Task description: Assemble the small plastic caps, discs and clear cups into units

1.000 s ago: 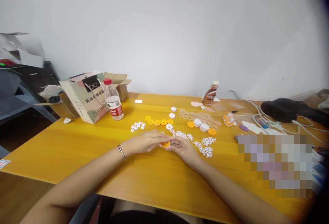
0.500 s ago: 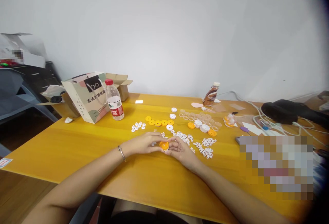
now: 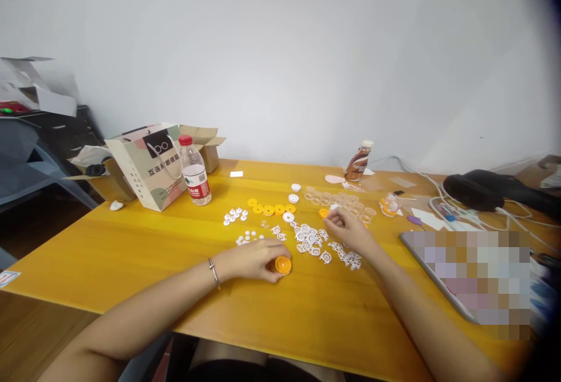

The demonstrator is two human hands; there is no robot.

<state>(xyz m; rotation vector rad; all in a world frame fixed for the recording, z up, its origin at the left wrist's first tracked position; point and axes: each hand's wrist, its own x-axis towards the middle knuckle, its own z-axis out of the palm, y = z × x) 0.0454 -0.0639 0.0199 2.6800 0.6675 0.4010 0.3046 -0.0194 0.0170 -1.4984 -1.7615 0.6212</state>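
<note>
My left hand (image 3: pixel 263 260) is closed around the side of a small round orange cup-shaped plastic part (image 3: pixel 283 264), its hollow face turned up. It is just above or on the table, near the front edge. My right hand (image 3: pixel 350 231) is stretched out over the group of round parts, fingers curled together. Its fingertips are beside an orange disc (image 3: pixel 324 213) and a white round part (image 3: pixel 334 207); whether they grip one is hidden. White openwork pieces (image 3: pixel 309 236) lie between the hands. Small white caps (image 3: pixel 248 236) lie behind my left hand.
Yellow rings (image 3: pixel 269 210), white knobs (image 3: pixel 233 216) and clear cups (image 3: pixel 324 197) stand farther back. A water bottle (image 3: pixel 196 174) and paper bag (image 3: pixel 151 166) are at left, a brown drink bottle (image 3: pixel 358 163) at back. A tablet-like device (image 3: pixel 438 280) and cables lie at right.
My right hand has let go of the orange part and moved right and away from me to the round parts. My left hand keeps the orange part, slightly nearer to me.
</note>
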